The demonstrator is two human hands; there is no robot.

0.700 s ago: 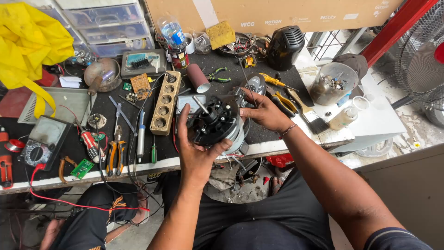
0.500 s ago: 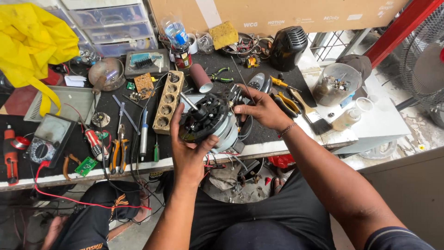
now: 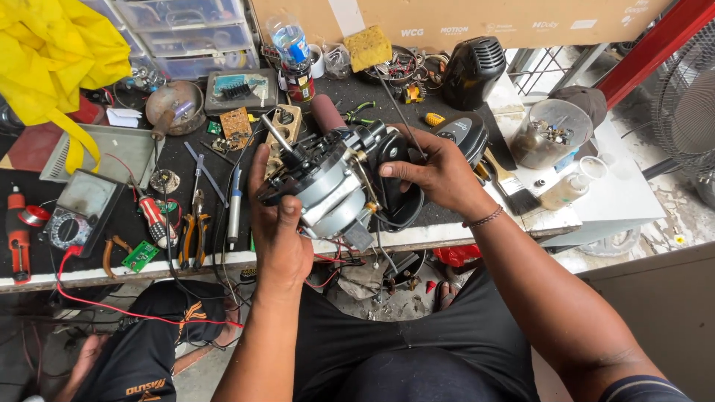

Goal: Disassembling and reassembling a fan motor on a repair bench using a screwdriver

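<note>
A fan motor (image 3: 335, 182), silver-grey with a black front housing and a steel shaft sticking up to the left, is held above the front edge of the workbench. My left hand (image 3: 277, 223) cups its underside and left flank, fingers reaching up along the black housing. My right hand (image 3: 436, 173) grips the black rear part of the motor from the right, thumb on top. Black wires loop out under the motor.
The black-topped workbench (image 3: 97, 272) carries a multimeter (image 3: 78, 212), pliers and screwdrivers (image 3: 190, 223), a wooden socket strip (image 3: 287, 123), a paintbrush (image 3: 514, 190), a clear plastic tub (image 3: 551, 134), plastic bottle (image 3: 290, 45) and drawer unit (image 3: 186, 33). A yellow cloth (image 3: 52, 52) lies far left. A floor fan (image 3: 689, 97) stands right.
The motor has been tilted and lifted closer, its shaft now pointing up-left. My left hand has shifted up along the housing; my right hand stays on the rear.
</note>
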